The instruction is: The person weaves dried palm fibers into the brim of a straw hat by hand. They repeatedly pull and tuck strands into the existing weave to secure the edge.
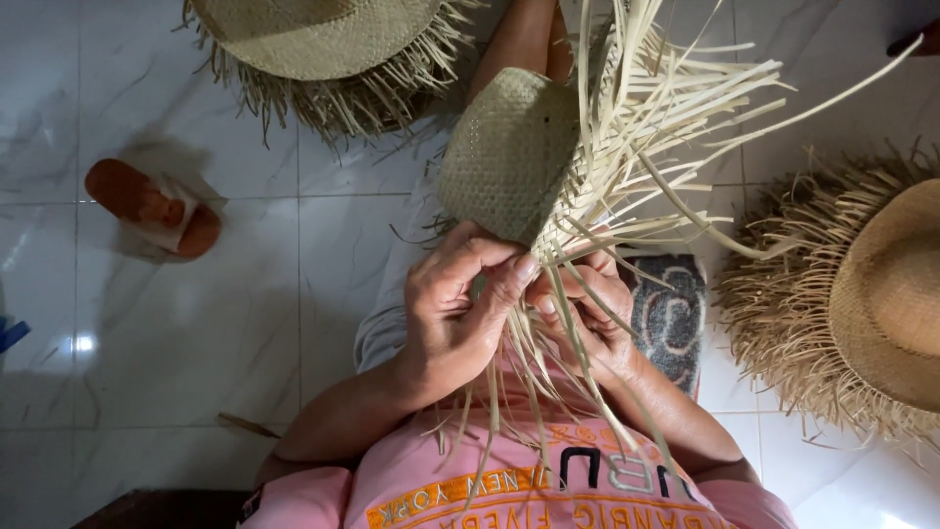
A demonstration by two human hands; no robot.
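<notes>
— Held where? Between both hands above the lap, over the white tiled floor (245,323).

— Which way? Unfinished woven straw hat (509,152) lay with crown pointing away from the body, long axis running up the view; loose straw strands (676,108) fanned up and right, others trailing down over the pink shirt (509,480).

— Grips? Left hand (460,304) closed, thumb and fingers pinching strands at the woven edge. Right hand (592,304) curled shut on strands just beside it.

— Around? Fringed straw hat (313,49) at top, another fringed hat (862,304) at right, orange sandal (152,208) at left.
</notes>
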